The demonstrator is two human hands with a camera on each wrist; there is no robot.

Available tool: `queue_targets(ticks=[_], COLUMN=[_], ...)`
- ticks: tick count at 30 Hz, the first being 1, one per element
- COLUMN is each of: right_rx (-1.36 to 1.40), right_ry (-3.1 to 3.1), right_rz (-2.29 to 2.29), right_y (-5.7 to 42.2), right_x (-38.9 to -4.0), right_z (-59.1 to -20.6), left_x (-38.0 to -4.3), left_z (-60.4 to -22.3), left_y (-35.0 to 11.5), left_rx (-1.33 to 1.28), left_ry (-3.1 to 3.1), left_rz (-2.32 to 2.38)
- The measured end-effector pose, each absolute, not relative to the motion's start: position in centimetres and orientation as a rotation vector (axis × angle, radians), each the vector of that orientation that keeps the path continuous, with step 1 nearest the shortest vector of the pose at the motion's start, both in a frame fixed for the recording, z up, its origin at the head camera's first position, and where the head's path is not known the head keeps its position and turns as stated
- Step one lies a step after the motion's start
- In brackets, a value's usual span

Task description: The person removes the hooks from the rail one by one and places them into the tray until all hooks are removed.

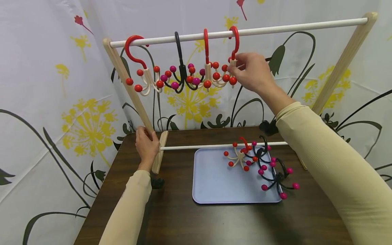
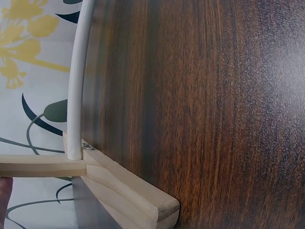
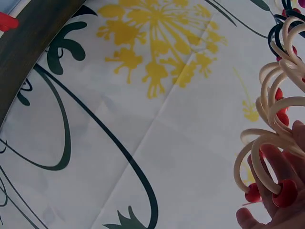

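My right hand (image 1: 254, 73) pinches the beige stem of a red-hooked hanger (image 1: 235, 37) whose hook sits over the rack's white top rod (image 1: 294, 28). In the right wrist view its curved beige arms (image 3: 267, 140) end in red balls beside my fingers. To its left on the rod hang a second red-hooked hanger (image 1: 206, 46), a black hanger (image 1: 177, 47) with pink balls, and a tilted red-hooked hanger (image 1: 130, 47). My left hand (image 1: 147, 144) grips the rack's left wooden post (image 1: 131, 90) low down; the left wrist view catches only a fingertip (image 2: 5, 191) against the wood.
A pale blue tray (image 1: 211, 183) lies on the dark wooden table (image 1: 171, 217). On its right side are a red-hooked hanger (image 1: 240, 156) and black hangers (image 1: 278, 178), one overhanging the edge. A lower white rod (image 1: 180, 147) runs behind. A floral curtain (image 1: 46, 102) hangs beyond.
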State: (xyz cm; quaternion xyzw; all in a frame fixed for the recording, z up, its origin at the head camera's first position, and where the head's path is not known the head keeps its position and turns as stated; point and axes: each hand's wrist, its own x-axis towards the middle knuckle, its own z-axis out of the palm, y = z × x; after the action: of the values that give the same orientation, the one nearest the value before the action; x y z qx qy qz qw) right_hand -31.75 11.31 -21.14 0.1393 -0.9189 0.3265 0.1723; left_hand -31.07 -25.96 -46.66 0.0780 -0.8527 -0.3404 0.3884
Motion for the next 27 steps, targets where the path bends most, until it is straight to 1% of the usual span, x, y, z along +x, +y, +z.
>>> queue_targets(ticks=[12,19,27], right_rx=[0.254,0.174,0.152], right_ry=[-2.564,-2.585,-2.626], right_rz=[0.854,0.847,0.826], right_y=[12.5,13.2,14.4], right_x=[-31.4,-31.1,-30.8], right_z=[-21.3,-20.6,-20.4], left_x=[-31.3,-31.7,-31.7], left_z=[-46.6,-46.2,-46.5], left_y=[-25.4,-25.3,-25.5], left_rx=[0.174,0.159,0.163], left_ry=[-2.169,-2.154,-2.157], left_rz=[-0.873,-0.872,-0.884])
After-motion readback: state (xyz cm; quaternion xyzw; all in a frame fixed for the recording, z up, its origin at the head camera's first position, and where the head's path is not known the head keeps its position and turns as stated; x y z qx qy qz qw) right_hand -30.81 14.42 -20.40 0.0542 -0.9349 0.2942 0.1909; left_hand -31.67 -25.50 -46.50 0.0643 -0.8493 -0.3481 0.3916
